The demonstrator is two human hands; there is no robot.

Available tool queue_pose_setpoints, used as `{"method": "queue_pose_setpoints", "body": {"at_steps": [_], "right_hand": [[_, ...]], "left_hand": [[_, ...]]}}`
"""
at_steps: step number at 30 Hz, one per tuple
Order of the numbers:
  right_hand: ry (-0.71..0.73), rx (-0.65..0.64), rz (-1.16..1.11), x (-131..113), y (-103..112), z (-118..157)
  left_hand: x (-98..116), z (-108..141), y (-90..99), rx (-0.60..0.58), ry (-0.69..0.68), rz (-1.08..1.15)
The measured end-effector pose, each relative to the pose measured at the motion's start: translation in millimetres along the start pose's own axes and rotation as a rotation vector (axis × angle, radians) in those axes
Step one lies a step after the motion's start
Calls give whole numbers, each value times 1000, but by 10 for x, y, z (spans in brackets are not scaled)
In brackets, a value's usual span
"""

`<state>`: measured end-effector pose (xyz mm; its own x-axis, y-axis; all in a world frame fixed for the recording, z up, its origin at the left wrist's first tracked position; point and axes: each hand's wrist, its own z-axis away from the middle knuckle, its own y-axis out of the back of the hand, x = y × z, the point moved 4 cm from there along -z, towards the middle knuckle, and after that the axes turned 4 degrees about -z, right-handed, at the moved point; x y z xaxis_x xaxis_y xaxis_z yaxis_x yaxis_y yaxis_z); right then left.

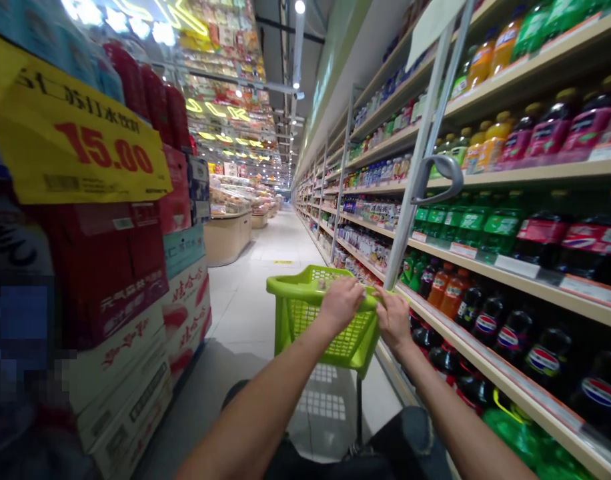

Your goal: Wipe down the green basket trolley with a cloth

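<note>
Two closed hands, left hand (340,308) and right hand (395,323), curl over the near rim of a green basket (296,289), beside drinks shelves (525,175). The basket lies ahead and leftward of the grip, left hand nearer its middle; its longer-looking axis crosses the aisle (238,310), front facing down it.

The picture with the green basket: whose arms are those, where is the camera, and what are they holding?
They are a person's own arms, not a robot's. There is just one picture, from a camera worn on that person's head, looking forward and down. The left hand and right hand both hold the near rim of the green basket. On the right, drink bottles stand on long shelves. On the left, boxes are stacked up, with a yellow sign saying 15.00.
</note>
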<state>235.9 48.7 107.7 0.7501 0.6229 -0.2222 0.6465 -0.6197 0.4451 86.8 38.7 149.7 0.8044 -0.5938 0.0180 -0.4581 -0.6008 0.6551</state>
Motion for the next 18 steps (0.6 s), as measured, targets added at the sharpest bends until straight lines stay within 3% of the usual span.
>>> {"method": "queue_pose_setpoints", "body": {"at_steps": [2, 5, 7, 11, 13, 15, 18], "right_hand": [[29, -19, 10, 9, -9, 0], [62, -15, 14, -6, -37, 1], [70, 15, 17, -27, -64, 3], [125, 48, 37, -49, -116, 12], [153, 49, 39, -37, -119, 15], [170, 56, 34, -25, -108, 17], [175, 84, 25, -43, -98, 19]], "left_hand": [[-69, 10, 38, 3, 33, -23], [-331, 107, 164, 64, 249, -69], [-341, 120, 169, 86, 305, -94], [55, -25, -44, 25, 36, -112], [92, -43, -73, 31, -14, -121], [-111, 21, 10, 54, 63, -124], [-618, 200, 239, 128, 342, -141]]}}
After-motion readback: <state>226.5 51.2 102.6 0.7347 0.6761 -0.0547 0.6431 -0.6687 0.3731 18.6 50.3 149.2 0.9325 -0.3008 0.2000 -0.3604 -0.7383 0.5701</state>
